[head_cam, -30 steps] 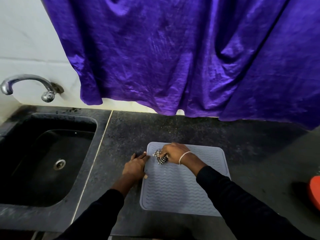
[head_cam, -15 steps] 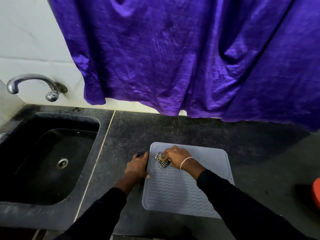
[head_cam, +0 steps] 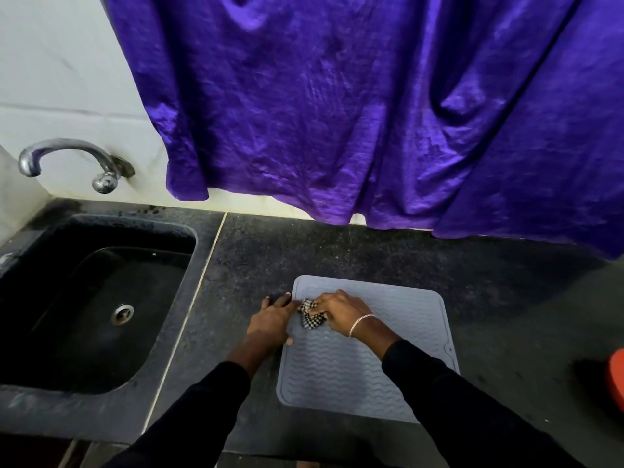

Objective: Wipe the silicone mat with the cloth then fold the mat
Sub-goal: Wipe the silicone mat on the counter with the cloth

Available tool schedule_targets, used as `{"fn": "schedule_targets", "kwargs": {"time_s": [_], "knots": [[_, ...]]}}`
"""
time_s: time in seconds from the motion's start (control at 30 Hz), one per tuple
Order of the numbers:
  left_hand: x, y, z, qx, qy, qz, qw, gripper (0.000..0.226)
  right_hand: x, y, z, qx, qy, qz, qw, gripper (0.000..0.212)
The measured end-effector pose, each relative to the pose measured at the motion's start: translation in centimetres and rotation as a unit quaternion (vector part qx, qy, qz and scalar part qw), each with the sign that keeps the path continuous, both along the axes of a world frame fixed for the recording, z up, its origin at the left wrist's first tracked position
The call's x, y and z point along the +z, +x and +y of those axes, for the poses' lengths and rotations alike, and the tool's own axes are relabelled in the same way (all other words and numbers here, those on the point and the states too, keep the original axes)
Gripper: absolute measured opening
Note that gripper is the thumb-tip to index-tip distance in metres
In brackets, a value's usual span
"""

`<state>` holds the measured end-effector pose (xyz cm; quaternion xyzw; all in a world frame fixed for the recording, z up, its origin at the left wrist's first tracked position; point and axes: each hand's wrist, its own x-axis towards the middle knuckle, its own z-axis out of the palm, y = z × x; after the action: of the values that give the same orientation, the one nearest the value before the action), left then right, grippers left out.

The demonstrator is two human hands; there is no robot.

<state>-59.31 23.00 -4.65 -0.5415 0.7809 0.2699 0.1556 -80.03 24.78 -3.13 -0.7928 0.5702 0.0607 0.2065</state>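
Observation:
A grey silicone mat (head_cam: 341,373) with a wavy ribbed pattern lies flat on the dark counter. My right hand (head_cam: 341,312) presses a small black-and-white checked cloth (head_cam: 311,319) onto the mat near its far left corner, fingers curled over the cloth. Beside it, my left hand (head_cam: 270,320) rests flat along the mat's left edge, thumb on the mat, fingers straight on the counter. Most of the cloth is hidden under my right hand.
A black sink (head_cam: 91,309) with a metal tap (head_cam: 67,160) lies to the left. Purple curtain (head_cam: 371,106) hangs over the back of the counter (head_cam: 371,251). A red object (head_cam: 616,376) sits at the right edge.
My right hand and the cloth have shifted slightly left toward the mat's left edge, close to my left hand. The left hand stays on the edge.

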Motion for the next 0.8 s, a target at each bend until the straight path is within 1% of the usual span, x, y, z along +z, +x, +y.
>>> {"fn": "schedule_targets", "kwargs": {"time_s": [0.2,0.33,0.47,0.57,0.63,0.8], "knots": [[0.1,0.0,-0.2,-0.014,-0.012,-0.016,1.000,0.104,1.4,-2.7,-0.4,-0.025,0.004,0.033,0.999,0.045],[0.2,0.1,-0.2,-0.023,-0.017,-0.023,0.999,0.102,2.0,-2.5,-0.4,-0.018,0.009,0.014,1.000,0.048],[0.3,0.1,0.0,-0.032,-0.039,-0.023,0.998,0.094,1.7,-0.8,0.0,-0.005,0.006,-0.007,1.000,0.050],[0.1,0.2,0.1,-0.029,-0.046,-0.022,0.998,0.092,1.4,0.8,0.7,0.018,0.007,-0.015,1.000,0.050],[-0.1,0.4,0.0,-0.031,-0.043,-0.016,0.998,0.094,0.8,1.5,1.4,0.030,0.007,-0.010,0.999,0.049],[-0.7,1.0,-0.5,-0.041,-0.022,-0.018,0.999,0.110,-0.3,0.3,2.0,0.034,0.007,-0.008,0.999,0.050]]}}
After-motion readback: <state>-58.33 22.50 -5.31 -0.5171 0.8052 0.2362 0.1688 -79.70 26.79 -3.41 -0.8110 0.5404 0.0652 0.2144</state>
